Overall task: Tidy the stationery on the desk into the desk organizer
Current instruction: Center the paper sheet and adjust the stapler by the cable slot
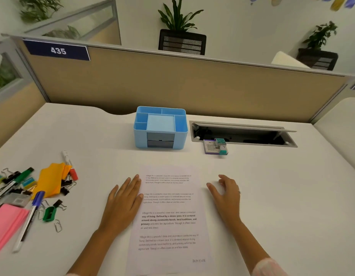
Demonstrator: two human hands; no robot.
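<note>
So on the white desk (272, 196) there's a printed sheet (168, 216) dead centre, with the left hand (124, 198) lying flat, fingers straight, on its 9 o'clock edge and the right hand (226, 193) at 3 o'clock, fingers loosely spread, holding nothing. Way over at 9 o'clock sits the stationery pile (31, 192): markers, binder clips, orange and pink notes. Further back at 12 is the blue desk organizer (160, 127), a small stamp box (215, 146) and cable tray (242, 134) at 1 o'clock, then the tan partition (192, 82) with a "435" sign (58, 50), with plants (179, 15) behind.
</note>
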